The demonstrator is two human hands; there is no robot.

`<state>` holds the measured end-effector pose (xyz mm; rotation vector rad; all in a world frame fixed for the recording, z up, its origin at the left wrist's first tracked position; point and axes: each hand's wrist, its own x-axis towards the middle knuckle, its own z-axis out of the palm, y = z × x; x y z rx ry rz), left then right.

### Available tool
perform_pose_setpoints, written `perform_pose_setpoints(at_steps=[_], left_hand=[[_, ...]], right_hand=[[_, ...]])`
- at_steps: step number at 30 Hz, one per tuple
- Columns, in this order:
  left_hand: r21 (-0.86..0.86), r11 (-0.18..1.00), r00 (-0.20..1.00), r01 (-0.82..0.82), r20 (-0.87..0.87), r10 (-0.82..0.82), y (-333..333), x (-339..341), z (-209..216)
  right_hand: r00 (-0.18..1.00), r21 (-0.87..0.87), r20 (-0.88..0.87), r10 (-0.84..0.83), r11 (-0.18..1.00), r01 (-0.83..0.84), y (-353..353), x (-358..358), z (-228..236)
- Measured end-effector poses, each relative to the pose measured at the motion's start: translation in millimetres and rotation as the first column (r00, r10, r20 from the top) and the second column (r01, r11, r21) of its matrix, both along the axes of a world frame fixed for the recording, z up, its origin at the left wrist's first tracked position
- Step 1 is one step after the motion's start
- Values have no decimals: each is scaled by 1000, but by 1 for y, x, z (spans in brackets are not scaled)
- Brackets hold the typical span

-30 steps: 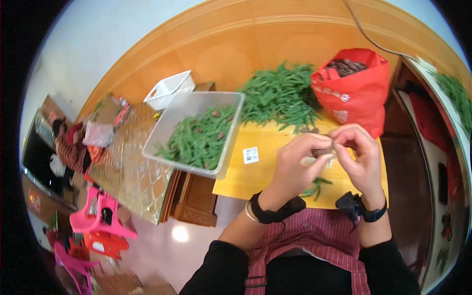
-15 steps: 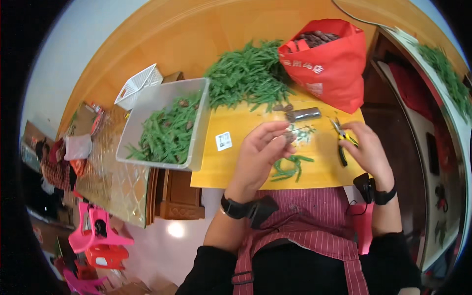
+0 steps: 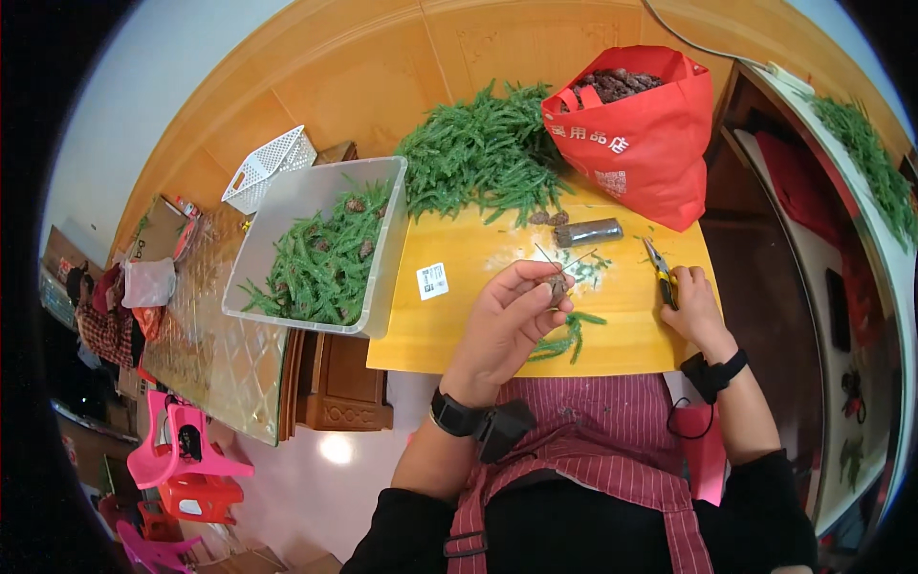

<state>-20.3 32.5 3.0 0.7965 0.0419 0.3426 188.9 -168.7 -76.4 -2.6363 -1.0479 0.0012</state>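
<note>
Above the table's near middle, my left hand [image 3: 507, 320] pinches a small brown pine cone [image 3: 557, 287] between thumb and fingers. Two thin dark wire ends [image 3: 564, 258] stick up from the cone. At the right side of the yellow table, my right hand [image 3: 696, 308] has its fingers closed about the handles of yellow-and-black pliers [image 3: 663, 275], whose jaws point away from me. A green artificial pine sprig [image 3: 574, 335] lies just right of my left hand. Beyond the hands lie loose pine cones [image 3: 549, 218] and a dark bundle in shiny wrap [image 3: 588, 232].
A clear plastic bin [image 3: 397, 244] at the left holds green sprigs with cones. Behind are a heap of green sprigs [image 3: 483, 148] and a red bag [image 3: 631, 153] full of pine cones. A white label [image 3: 432, 281] and green clippings [image 3: 585, 270] lie on the yellow tabletop [image 3: 430, 335].
My right hand has come down onto the pliers' handles and closed on them. My left hand has turned slightly and lowered with the cone, the wire ends now pointing up.
</note>
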Motion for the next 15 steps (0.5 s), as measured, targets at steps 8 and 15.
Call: perform_pose_setpoints(at_steps=[8, 15], left_hand=[[-38, 997, 996, 69, 68, -66, 6, 1, -1], [-48, 995, 995, 87, 59, -84, 4, 2, 0]], right_hand=[[557, 431, -809, 189, 834, 344, -44, 1, 8], [674, 538, -565, 476, 832, -136, -34, -67, 93]])
